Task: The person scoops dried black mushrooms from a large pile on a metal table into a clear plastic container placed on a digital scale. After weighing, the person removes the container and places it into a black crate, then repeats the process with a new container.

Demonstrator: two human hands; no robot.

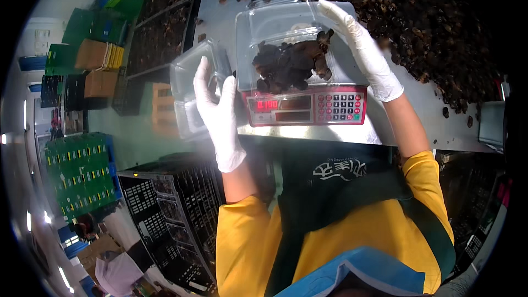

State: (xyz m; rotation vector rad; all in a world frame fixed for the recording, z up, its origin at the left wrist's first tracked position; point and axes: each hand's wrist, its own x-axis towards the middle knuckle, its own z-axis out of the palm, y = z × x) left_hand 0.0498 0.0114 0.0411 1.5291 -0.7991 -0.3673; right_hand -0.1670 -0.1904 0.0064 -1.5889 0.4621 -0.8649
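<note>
An electronic scale (342, 121) with a red-edged keypad panel and lit red digits stands before me on a metal table. On its pan lies an open clear plastic clamshell box (284, 20) holding dark, wet-looking fungus pieces (288, 66), probably wood ear. My right hand (363, 45), in a white glove, extends flat along the box's right side, with nothing in it. To the left, my gloved left hand (218, 111) has thumb and fingers spread over a second clear plastic container (198, 74). Whether it grips that container cannot be told.
A large heap of dark fungus (412, 16) covers the table's right and far side. Black crates of fungus (161, 29) stand beyond the left edge. A black plastic crate (177, 214) sits low at left. Cardboard boxes (99, 82) and a bending person (117, 272) are farther left.
</note>
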